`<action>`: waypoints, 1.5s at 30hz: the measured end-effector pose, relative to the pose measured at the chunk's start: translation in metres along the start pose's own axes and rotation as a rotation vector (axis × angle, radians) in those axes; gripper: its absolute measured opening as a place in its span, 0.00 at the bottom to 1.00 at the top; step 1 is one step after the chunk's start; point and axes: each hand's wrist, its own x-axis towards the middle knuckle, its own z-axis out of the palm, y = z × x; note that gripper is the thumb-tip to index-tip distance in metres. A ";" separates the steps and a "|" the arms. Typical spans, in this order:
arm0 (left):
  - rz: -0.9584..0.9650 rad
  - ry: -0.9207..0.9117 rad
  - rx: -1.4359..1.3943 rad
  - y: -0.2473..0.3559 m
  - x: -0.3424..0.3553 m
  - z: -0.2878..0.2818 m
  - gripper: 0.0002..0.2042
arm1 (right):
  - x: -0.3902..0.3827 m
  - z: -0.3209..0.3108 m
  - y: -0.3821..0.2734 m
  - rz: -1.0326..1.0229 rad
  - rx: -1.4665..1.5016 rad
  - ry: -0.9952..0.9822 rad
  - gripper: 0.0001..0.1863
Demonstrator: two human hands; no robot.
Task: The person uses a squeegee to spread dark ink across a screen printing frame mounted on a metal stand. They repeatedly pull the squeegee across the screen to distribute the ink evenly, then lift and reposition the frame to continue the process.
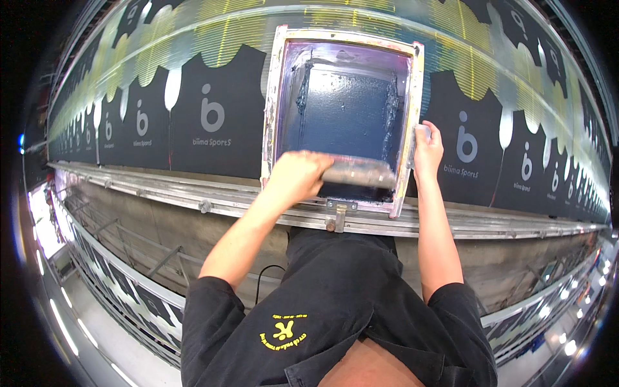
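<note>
In front of me a screen printing frame (418, 84) with a pale, ink-stained rim lies over the long printing table. Dark ink (348, 109) coats the mesh inside it, thicker along both sides. My left hand (300, 173) is closed round one end of a squeegee (361, 173), which lies crosswise in the near part of the frame. The squeegee is slightly smeared by motion. At the frame's right side, my right hand (428, 149) grips the outer edge with its fingers pointing away from me. A metal bracket (340, 216) joins the frame's near side to the table rail.
Black cut garment panels (222, 109) with grey prints lie in a row on both sides of the frame. A metal rail (464, 219) runs along the table's near edge, close to my body. Another table with panels (129, 277) stands behind me.
</note>
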 end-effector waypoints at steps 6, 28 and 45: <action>-0.020 -0.042 0.098 -0.065 0.131 -0.057 0.13 | -0.005 0.009 -0.016 0.050 -0.215 0.048 0.18; -0.090 -0.094 0.250 -0.083 0.150 -0.032 0.20 | 0.020 0.080 -0.114 -0.789 -0.920 -0.431 0.19; -0.105 -0.281 0.010 0.025 -0.070 0.017 0.22 | -0.186 -0.036 -0.064 -0.782 -0.706 -0.689 0.23</action>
